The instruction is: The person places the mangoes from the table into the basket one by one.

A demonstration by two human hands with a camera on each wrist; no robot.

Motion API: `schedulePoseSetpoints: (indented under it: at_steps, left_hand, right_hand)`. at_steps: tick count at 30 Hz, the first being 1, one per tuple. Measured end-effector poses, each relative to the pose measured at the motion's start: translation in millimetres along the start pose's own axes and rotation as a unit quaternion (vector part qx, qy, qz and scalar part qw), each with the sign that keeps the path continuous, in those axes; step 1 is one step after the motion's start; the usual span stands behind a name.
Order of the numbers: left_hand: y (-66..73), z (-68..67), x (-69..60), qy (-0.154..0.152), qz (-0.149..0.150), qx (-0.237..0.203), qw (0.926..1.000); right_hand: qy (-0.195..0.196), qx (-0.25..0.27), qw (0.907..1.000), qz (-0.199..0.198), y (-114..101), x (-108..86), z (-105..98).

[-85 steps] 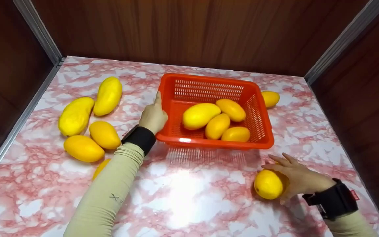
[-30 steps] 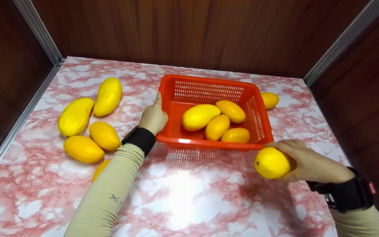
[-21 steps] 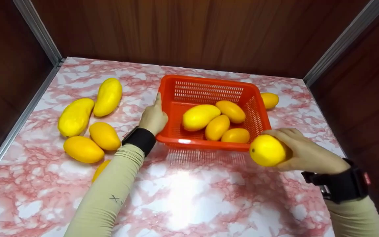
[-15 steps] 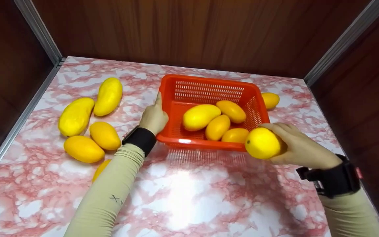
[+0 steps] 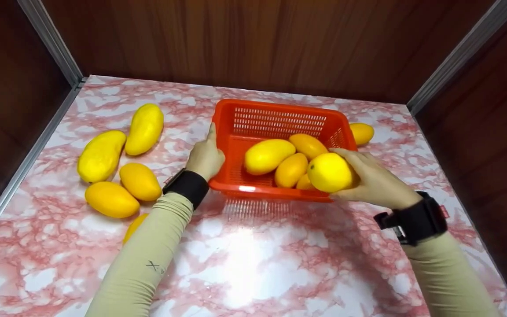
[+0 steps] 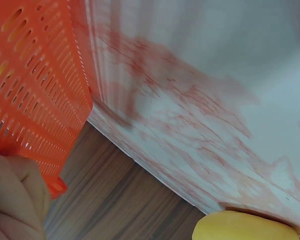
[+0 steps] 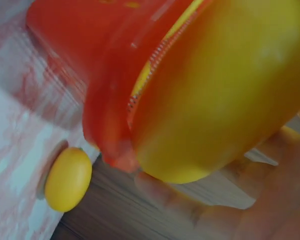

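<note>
A red plastic basket [image 5: 271,192] with slotted walls holds several yellow and orange mangoes, one of them a larger yellow mango [image 5: 269,156]. My left hand [image 5: 205,157] grips its left rim, curled fingers [image 6: 14,195] showing against the rim in the left wrist view. Over the basket's front right corner, my right hand [image 5: 370,181] holds a yellow mango [image 5: 330,172], thumb and fingers around its sides. That held mango [image 7: 220,95] fills much of the right wrist view, close to the basket's rim [image 7: 109,115]. It partly hides an orange mango [image 5: 305,182] in the basket.
On the marbled table [image 5: 218,273], two yellow mangoes [image 5: 144,129] and several orange ones [image 5: 112,199] lie at left, one partly under the left sleeve [image 5: 148,246]. Another orange mango [image 5: 362,133] lies behind the basket's right side. Wooden panels [image 5: 253,44] enclose the table.
My right hand has taken hold of the yellow mango, lifted it off the table at right and carried it left and away from me to the basket's corner. My left hand has stayed on the rim.
</note>
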State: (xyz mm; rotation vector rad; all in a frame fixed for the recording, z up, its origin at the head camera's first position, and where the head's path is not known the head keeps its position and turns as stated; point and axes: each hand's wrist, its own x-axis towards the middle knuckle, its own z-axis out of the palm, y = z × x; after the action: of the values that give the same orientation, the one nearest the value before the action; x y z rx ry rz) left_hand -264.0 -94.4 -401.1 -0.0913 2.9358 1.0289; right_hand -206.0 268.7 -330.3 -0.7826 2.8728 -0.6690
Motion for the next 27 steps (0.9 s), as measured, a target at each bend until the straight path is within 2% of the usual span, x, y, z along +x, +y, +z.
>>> schedulePoseSetpoints:
  at_steps: [7,13,20,27]
  left_hand:
    - [-1.1,0.3,-0.2,0.004,0.006,-0.003,1.0]
    - [-0.8,0.0,-0.4,0.002,0.007,-0.001,1.0]
    - [-0.9,0.3,-0.4,0.01,0.01,0.001,0.9999]
    - [-1.7,0.7,-0.7,0.011,0.012,0.0,0.9999]
  right_hand:
    - [0.002,0.014,0.9998,0.013,1.7,24.6,5.9]
    - [-0.029,-0.02,0.9987,0.038,1.6,41.4,4.8]
    - [-0.043,-0.075,0.9945,0.059,1.8,54.7,10.7]
    - [-0.059,-0.079,0.9923,0.075,4.7,63.6,19.0]
